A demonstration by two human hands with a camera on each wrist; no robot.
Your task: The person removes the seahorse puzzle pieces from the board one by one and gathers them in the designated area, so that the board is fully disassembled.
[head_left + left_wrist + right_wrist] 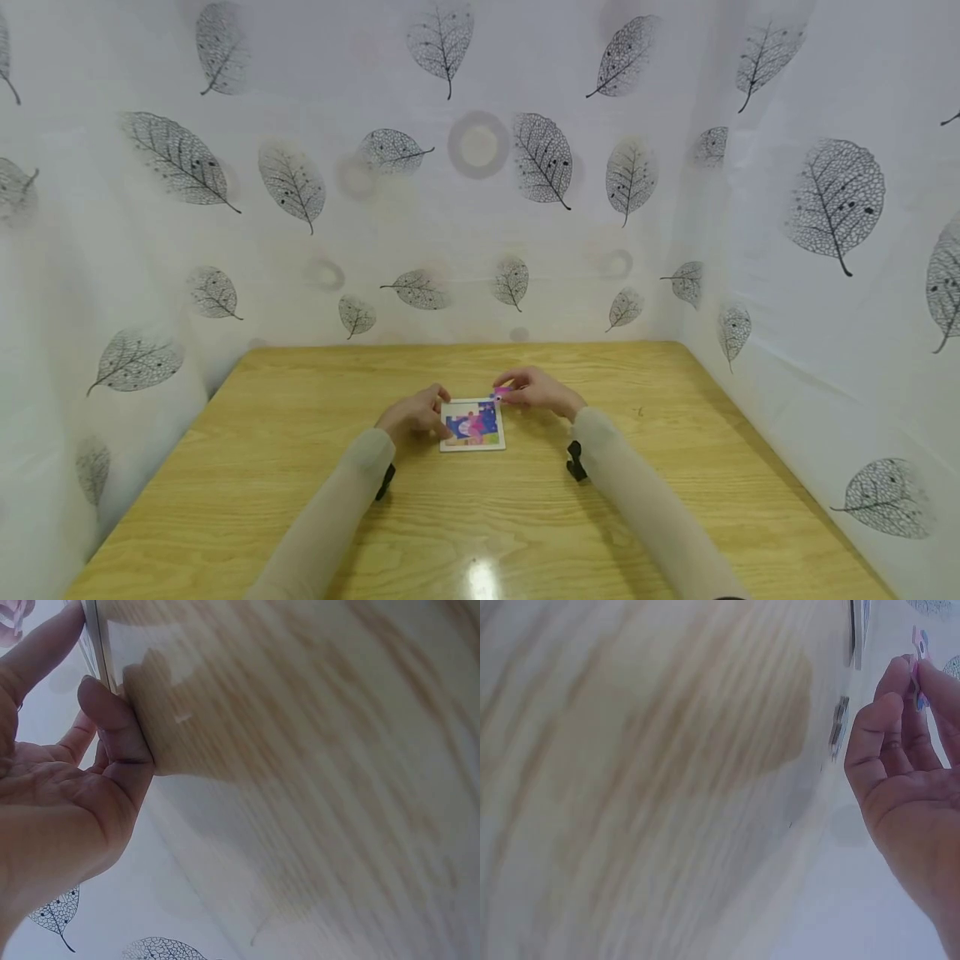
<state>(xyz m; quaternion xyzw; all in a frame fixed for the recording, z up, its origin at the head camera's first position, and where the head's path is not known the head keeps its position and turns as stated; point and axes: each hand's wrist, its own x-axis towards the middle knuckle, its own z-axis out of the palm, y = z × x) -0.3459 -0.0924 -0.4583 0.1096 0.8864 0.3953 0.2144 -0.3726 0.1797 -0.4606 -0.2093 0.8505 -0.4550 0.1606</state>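
Observation:
A small jigsaw puzzle (472,427) in a white frame lies on the table, its picture blue, pink and yellow, with a pale patch at the upper left. My left hand (416,414) rests at the frame's left side, fingers by the upper left corner and thumb over the lower left; the left wrist view shows this hand (71,772) against the frame's edge. Just above the upper right corner, my right hand (536,390) pinches a pink and blue puzzle piece (502,391). In the right wrist view the piece (921,667) stands on edge between thumb and fingers.
Loose flat pieces (839,724) lie on the table near the right hand in the right wrist view. The wooden table (472,508) meets a white curtain (480,225) with leaf prints at its back and sides. Black straps (576,462) show at the wrists.

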